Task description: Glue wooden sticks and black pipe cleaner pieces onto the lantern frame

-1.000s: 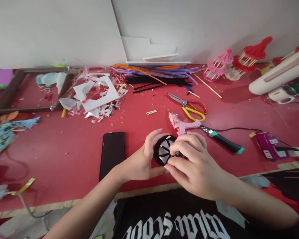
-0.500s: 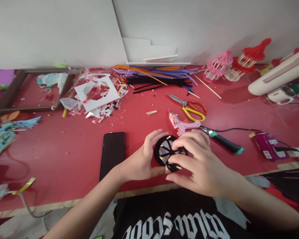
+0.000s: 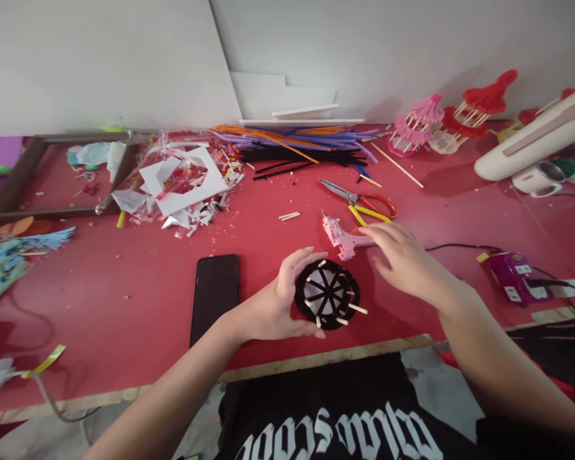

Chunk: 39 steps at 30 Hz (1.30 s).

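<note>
My left hand [image 3: 278, 303] curls around the left side of a round black frame [image 3: 326, 292], fingers at its far edge and thumb at its near edge. Dark spokes cross the frame's pale centre, and several short wooden sticks rise from its rim. My right hand [image 3: 405, 262] is over the handle of a pink glue gun [image 3: 344, 239], its fingers stretched out at the handle and the thumb apart. That hand hides the end of the handle and the black-and-teal tool behind it. Scissors with orange and yellow handles [image 3: 361, 203] lie just beyond the glue gun.
A black phone [image 3: 214, 300] lies left of my left hand. Small sticks [image 3: 289, 216], pipe cleaners [image 3: 297, 142] and scraps [image 3: 191, 182] are farther back. Pink [image 3: 416, 124] and red [image 3: 482, 108] models stand at back right. A purple power adapter [image 3: 512, 275] sits right.
My right hand has left the black frame and moved up and right to the glue gun's handle. My left hand stays around the frame, whose sticks now show more fully.
</note>
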### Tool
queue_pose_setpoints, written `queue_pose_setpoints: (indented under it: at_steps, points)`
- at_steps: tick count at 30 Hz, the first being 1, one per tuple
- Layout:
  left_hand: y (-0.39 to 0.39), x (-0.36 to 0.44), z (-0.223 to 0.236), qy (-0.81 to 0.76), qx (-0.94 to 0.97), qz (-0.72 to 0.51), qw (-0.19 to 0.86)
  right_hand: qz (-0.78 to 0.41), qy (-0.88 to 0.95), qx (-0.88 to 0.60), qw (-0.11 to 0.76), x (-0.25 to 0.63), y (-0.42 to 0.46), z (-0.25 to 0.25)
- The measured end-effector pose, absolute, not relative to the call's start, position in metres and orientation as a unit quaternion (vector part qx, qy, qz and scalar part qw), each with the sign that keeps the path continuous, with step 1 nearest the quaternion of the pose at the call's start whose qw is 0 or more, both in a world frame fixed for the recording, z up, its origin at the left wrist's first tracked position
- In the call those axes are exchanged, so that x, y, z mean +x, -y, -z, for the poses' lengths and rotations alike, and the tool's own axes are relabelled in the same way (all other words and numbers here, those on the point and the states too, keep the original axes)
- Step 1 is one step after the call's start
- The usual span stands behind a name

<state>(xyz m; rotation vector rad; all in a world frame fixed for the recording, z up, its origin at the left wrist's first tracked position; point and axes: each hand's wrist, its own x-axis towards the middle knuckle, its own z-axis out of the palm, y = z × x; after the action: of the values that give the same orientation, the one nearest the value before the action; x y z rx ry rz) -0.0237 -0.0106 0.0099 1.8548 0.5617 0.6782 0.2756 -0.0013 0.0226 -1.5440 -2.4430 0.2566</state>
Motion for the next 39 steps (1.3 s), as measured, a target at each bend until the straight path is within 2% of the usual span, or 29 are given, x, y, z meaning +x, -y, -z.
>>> queue_pose_setpoints:
  at_steps: [4, 10, 16, 22, 29, 39]
  points:
    - [0.013, -0.022, -0.011, -0.241, 0.789, -0.284, 0.488, -0.081, 0.833, -0.540, 0.092, 0.267, -0.008, -0.006]
    - [0.021, -0.028, -0.011, -0.288, 0.780, -0.290, 0.475, -0.077, 0.823, -0.550, 0.119, 0.256, -0.019, 0.001]
    - [0.026, -0.031, -0.007, -0.332, 0.757, -0.326, 0.459, -0.104, 0.795, -0.545, 0.245, 0.265, -0.018, -0.015]
    - [0.024, -0.031, -0.002, -0.318, 0.747, -0.341, 0.474, -0.246, 0.803, -0.420, 0.345, 0.278, -0.013, -0.041]
    - [0.026, -0.028, -0.013, -0.309, 0.749, -0.321, 0.490, -0.260, 0.832, -0.375, 0.316, 0.273, -0.009, -0.042]
    - [0.018, -0.028, -0.009, -0.278, 0.753, -0.323, 0.501, -0.215, 0.853, -0.393, 0.269, 0.275, -0.006, -0.039]
